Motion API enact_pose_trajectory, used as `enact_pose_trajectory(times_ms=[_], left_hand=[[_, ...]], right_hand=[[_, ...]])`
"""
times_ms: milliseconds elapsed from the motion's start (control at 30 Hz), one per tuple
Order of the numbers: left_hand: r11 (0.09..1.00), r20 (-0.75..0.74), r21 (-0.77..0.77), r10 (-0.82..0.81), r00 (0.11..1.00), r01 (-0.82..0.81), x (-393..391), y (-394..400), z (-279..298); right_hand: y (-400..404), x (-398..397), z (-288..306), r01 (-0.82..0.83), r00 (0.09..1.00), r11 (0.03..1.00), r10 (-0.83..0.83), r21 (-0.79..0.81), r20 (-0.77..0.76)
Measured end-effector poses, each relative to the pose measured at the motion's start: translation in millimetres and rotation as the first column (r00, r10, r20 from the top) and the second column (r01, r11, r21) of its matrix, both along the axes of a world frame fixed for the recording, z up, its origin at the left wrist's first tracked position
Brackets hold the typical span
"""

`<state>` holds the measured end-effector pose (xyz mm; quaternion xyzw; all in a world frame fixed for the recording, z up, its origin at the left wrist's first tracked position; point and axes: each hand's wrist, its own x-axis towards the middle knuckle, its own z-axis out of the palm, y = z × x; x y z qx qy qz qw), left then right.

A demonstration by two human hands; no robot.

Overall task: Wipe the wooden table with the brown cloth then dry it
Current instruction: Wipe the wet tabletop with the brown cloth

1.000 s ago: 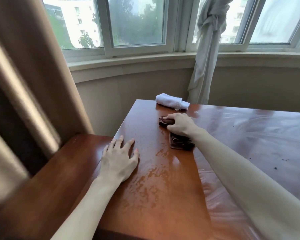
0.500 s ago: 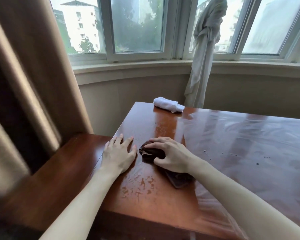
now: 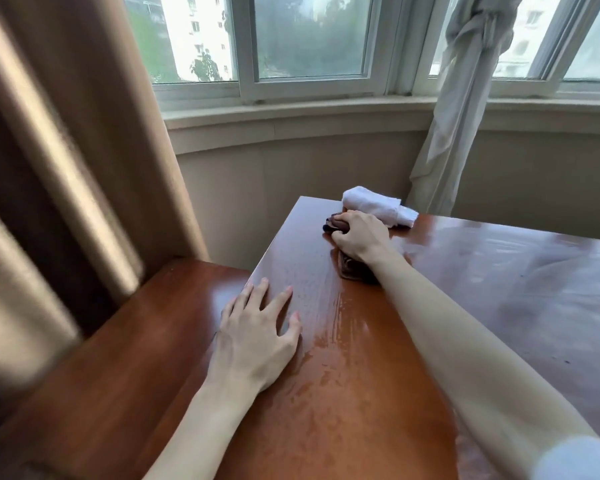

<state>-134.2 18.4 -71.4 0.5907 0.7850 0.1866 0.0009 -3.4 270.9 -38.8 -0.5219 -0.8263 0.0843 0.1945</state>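
Note:
The glossy wooden table (image 3: 361,393) runs from the bottom of the view toward the window, with wet streaks down its left half. My right hand (image 3: 359,239) presses the dark brown cloth (image 3: 352,268) flat against the far left part of the top, fingers curled over the cloth's front end. Just beyond the fingers lies a rolled white towel (image 3: 378,206) at the far edge. My left hand (image 3: 257,336) rests flat on the table's left edge with its fingers spread and nothing in it.
A lower wooden surface (image 3: 101,375) adjoins the table on the left. Brown curtains (image 3: 66,150) hang at the left, a knotted white curtain (image 3: 458,98) behind the table. The wall and window sill (image 3: 291,116) stand beyond the far edge.
My right hand has pushed the brown cloth away from me, from near the left hand to the far end beside the white towel. The left hand has stayed put.

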Motion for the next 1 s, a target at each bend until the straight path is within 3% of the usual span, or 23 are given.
enact_pose_trajectory(times_ms=[367, 567, 700, 1000], left_hand=[[0.999, -0.009, -0.05, -0.005, 1.0, 0.005, 1.0, -2.9, 5.6], [0.998, -0.028, -0.059, -0.015, 0.999, 0.013, 0.7, -5.4, 5.4], [0.998, -0.025, -0.053, -0.017, 1.0, 0.015, 0.2, -4.8, 3.3], [1.0, -0.003, -0.005, 0.012, 1.0, -0.012, -2.2, -1.7, -4.6]], right_hand=[[-130.1, 49.9, 1.8, -0.168, 0.985, 0.986, 0.169, 0.021, -0.047], [-204.3, 87.9, 2.0, -0.372, 0.928, 0.927, 0.371, -0.039, -0.027], [-164.6, 85.6, 8.6, -0.386, 0.922, 0.921, 0.384, -0.049, -0.042], [4.2, 22.5, 0.5, -0.034, 0.999, 0.999, 0.034, 0.004, -0.013]])
